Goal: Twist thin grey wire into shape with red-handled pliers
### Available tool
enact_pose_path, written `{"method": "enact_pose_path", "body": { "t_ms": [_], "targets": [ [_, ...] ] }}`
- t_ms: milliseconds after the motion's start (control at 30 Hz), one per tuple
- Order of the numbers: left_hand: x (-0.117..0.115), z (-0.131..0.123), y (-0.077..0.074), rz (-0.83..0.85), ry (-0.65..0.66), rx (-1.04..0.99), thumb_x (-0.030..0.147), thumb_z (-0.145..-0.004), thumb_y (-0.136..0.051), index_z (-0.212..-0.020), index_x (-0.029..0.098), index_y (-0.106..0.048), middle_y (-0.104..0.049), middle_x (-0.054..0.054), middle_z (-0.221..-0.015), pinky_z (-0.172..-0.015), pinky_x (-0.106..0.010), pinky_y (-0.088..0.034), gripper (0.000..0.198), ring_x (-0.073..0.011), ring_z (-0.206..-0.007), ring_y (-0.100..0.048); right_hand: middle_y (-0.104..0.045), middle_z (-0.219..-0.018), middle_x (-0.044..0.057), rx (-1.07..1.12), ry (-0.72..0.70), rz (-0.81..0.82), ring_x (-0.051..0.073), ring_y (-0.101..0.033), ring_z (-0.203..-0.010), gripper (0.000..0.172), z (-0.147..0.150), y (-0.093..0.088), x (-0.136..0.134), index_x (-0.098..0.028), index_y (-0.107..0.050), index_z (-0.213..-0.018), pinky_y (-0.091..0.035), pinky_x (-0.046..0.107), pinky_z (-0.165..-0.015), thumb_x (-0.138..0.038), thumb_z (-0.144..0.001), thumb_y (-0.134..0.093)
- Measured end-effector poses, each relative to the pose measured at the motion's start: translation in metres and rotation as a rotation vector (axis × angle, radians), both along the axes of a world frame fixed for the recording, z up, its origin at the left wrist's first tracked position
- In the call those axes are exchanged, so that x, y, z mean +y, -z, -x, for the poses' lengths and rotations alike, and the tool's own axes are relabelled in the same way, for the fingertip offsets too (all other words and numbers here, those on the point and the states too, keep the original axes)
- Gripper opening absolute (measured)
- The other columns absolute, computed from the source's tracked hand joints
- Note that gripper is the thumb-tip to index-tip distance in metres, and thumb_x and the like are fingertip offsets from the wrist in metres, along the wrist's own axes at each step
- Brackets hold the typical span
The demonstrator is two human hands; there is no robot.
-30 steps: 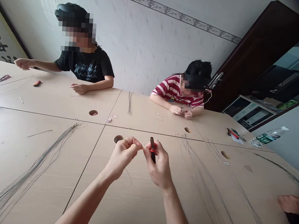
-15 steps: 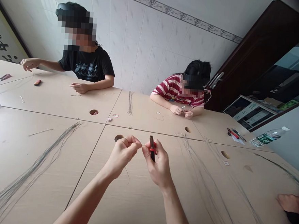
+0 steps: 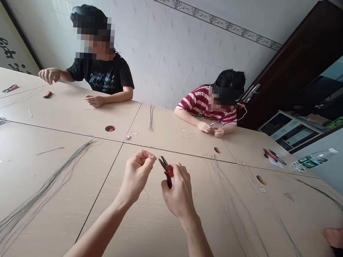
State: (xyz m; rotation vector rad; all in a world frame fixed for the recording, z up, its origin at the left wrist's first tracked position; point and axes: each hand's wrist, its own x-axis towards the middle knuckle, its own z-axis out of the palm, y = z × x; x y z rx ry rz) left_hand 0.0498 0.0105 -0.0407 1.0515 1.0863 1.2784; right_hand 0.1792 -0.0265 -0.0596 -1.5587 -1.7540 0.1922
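My left hand [image 3: 137, 173] pinches a thin wire [image 3: 147, 195] between thumb and fingertips. One short end sticks out to the right, and a loose tail curves down below the hand. My right hand [image 3: 180, 190] is wrapped round red-and-black pliers [image 3: 168, 173]. Their metal jaws point up and left, slightly apart, right at the wire's short end. Whether the jaws touch the wire is too small to tell. Both hands are held above the table [image 3: 140, 236].
A bundle of long wires [image 3: 48, 186] lies on the left, finer strands [image 3: 241, 215] on the right. Two co-workers sit opposite, in a black shirt [image 3: 104, 77] and a striped shirt [image 3: 197, 101]. A water bottle [image 3: 314, 159] and red-handled tools [image 3: 271, 155] are at the right.
My right hand has drawn back from the left fingertips and turned the pliers, so the jaws now lean toward the wire end. My left hand keeps its pinch.
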Motion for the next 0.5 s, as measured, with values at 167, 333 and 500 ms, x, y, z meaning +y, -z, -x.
{"method": "enact_pose_path", "body": {
  "t_ms": [167,333,500],
  "targets": [
    [-0.005,-0.005,0.0,-0.041,-0.002,0.08,0.033,-0.084,-0.057,-0.073,0.018,-0.051,-0.037,0.008,-0.052,-0.044,-0.02,-0.021,0.02,-0.0075,-0.048,-0.026,-0.054,-0.082,0.002,-0.005,0.021,-0.018,0.021,-0.049,-0.078,0.025,0.003,0.002,0.001,-0.021,-0.046,-0.086,-0.041,0.034,-0.071,-0.004,-0.068,-0.046],
    [-0.009,-0.01,-0.001,-0.08,-0.005,0.131,0.034,-0.085,-0.057,-0.073,0.018,-0.053,-0.042,0.007,-0.053,-0.043,-0.02,-0.022,0.021,-0.0067,-0.046,-0.026,-0.053,-0.08,0.002,-0.001,0.043,-0.032,0.021,-0.048,-0.076,0.024,0.003,0.003,0.002,-0.021,-0.045,-0.084,-0.04,0.034,-0.069,-0.004,-0.069,-0.046],
    [-0.01,-0.012,0.0,-0.094,0.004,0.125,0.034,-0.086,-0.056,-0.074,0.017,-0.053,-0.051,0.005,-0.058,-0.044,-0.02,-0.025,0.02,-0.0066,-0.048,-0.033,-0.055,-0.08,0.003,-0.011,0.062,-0.069,0.022,-0.049,-0.076,0.021,0.004,0.004,0.002,-0.022,-0.046,-0.085,-0.039,0.034,-0.069,-0.005,-0.072,-0.047]
  ]
}}
